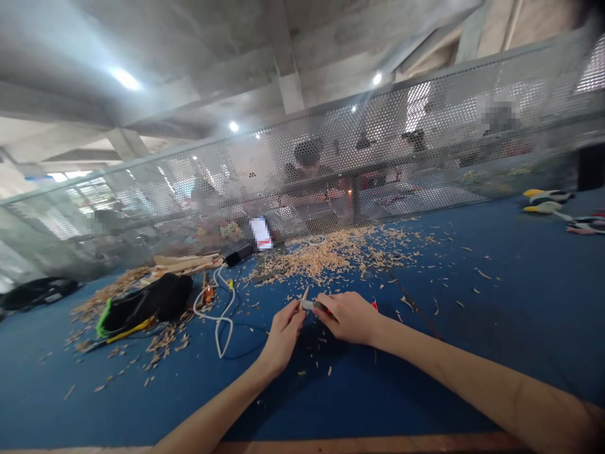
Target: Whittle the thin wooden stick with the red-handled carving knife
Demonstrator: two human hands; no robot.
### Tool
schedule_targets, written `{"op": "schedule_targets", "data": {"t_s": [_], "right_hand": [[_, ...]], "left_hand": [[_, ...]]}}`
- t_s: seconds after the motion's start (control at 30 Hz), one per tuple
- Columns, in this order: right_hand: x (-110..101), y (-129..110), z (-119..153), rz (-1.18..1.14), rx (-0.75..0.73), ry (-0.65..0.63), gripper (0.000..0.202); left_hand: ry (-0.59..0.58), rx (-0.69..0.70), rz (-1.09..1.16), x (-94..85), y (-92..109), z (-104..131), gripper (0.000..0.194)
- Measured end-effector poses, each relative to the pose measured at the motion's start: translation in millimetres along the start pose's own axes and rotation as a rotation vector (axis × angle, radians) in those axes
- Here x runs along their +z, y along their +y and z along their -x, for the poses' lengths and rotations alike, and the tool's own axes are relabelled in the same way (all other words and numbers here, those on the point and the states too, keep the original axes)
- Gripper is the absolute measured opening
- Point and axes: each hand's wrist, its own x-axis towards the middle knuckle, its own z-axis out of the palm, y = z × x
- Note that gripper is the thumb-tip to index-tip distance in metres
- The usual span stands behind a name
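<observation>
Over the blue table (293,403), my two hands meet near the middle of the view. The fingers of my left hand (280,338) are closed around a thin, pale wooden piece (305,293) whose pointed end sticks up. My right hand (352,316) is wrapped around a knife (309,304). Its short grey blade lies against or just beside the wood; I cannot tell whether it touches. A bit of red shows behind the right hand, perhaps the handle's end. My fingers cover most of the wood and the handle.
Wood shavings (331,249) are heaped before a perforated metal screen (326,176). A lit phone (261,234) leans there. To the left lie a white cable (227,318), black cloth (158,299) and a yellow-handled tool (131,330). Yellow-tipped gloves (543,202) lie far right. People sit beyond the screen.
</observation>
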Motion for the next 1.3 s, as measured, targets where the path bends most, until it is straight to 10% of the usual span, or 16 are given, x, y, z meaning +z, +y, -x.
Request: {"op": "schedule_targets", "data": {"t_s": [0.2,0.73,1.3], "right_hand": [[1.2,-2.8,2.3,-0.016,-0.002,0.017,0.034],[4.4,-10.7,3.0,-0.039,-0.051,0.018,0.034],[0.7,-3.4,-0.3,-0.130,-0.064,0.023,0.030]], "left_hand": [[-0.111,-0.073,-0.011,6.1,0.1,2.6,0.049],[0.137,0.173,-0.258,4.7,1.3,3.0,0.032],[0.131,0.216,-0.423,4.3,7.9,11.0,0.020]]}}
